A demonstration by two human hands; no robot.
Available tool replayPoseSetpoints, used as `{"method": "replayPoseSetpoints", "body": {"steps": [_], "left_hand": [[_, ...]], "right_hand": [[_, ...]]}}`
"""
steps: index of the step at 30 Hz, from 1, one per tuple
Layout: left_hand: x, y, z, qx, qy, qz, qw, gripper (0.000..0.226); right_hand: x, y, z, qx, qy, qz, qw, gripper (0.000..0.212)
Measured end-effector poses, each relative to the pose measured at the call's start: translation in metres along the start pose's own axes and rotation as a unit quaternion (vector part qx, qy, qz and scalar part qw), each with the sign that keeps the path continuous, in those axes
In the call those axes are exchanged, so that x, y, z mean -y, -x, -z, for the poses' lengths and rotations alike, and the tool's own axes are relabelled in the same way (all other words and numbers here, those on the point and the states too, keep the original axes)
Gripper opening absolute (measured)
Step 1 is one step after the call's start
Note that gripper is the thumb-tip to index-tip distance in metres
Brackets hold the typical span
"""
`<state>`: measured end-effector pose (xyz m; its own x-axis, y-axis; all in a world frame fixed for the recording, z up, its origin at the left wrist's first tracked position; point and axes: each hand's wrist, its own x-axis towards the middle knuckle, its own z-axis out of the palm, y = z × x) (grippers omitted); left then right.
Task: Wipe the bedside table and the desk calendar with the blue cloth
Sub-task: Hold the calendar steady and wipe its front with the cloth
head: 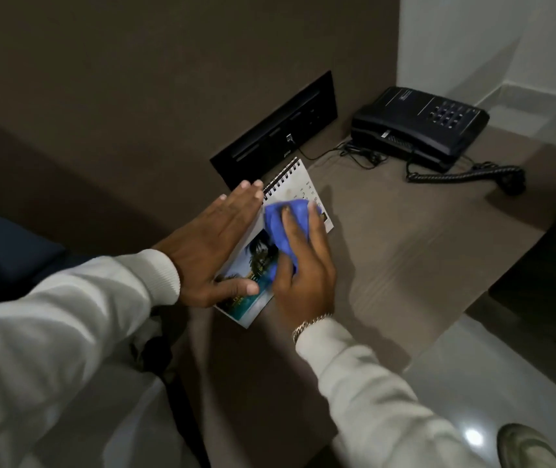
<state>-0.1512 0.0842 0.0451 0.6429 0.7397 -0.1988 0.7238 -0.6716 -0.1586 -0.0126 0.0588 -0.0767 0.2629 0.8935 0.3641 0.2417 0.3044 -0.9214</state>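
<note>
Right grip [303, 261] clenched on blue cloth [280, 228]; left grip [212, 248] flat, steadying desk calendar [290, 184], spiral edge toward wall.

Left hand [214, 246] lies flat at frame centre, fingers extended; right hand [303, 265] beside it, fingers curled, both sleeves white.

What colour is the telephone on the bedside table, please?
Black; the telephone shows best in the head view.

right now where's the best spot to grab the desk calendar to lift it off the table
Probably the spiral-bound top edge of the desk calendar, reached from above on the wall side. It is the one stiff edge left clear: the left hand braces one side and the right hand presses the blue cloth on its face.
</note>
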Motion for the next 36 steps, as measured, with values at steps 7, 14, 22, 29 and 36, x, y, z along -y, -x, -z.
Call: {"method": "replayPoseSetpoints", "body": {"steps": [7,14,22,29,36], "left_hand": [[0.005,-0.006,-0.003,0.013,0.026,-0.006,1.000,0.112],[0.008,-0.006,-0.006,-0.008,0.041,-0.011,0.999,0.107],[0.009,-0.007,-0.005,-0.006,0.027,-0.012,1.000,0.108],[0.008,-0.008,-0.009,-0.013,0.025,-0.016,0.999,0.107],[0.008,-0.007,-0.003,0.001,0.035,-0.001,0.999,0.106]], "right_hand": [[-0.011,-0.019,-0.008,-0.001,-0.004,-0.069,0.998,0.057],[-0.001,0.001,-0.016,-0.029,-0.066,-0.044,0.996,0.060],[-0.021,-0.013,-0.008,-0.001,0.009,-0.114,0.993,0.057],[-0.003,-0.027,-0.021,-0.012,-0.015,-0.019,1.000,0.062],[-0.027,0.003,-0.005,0.051,0.069,-0.055,0.995,0.060]]}}
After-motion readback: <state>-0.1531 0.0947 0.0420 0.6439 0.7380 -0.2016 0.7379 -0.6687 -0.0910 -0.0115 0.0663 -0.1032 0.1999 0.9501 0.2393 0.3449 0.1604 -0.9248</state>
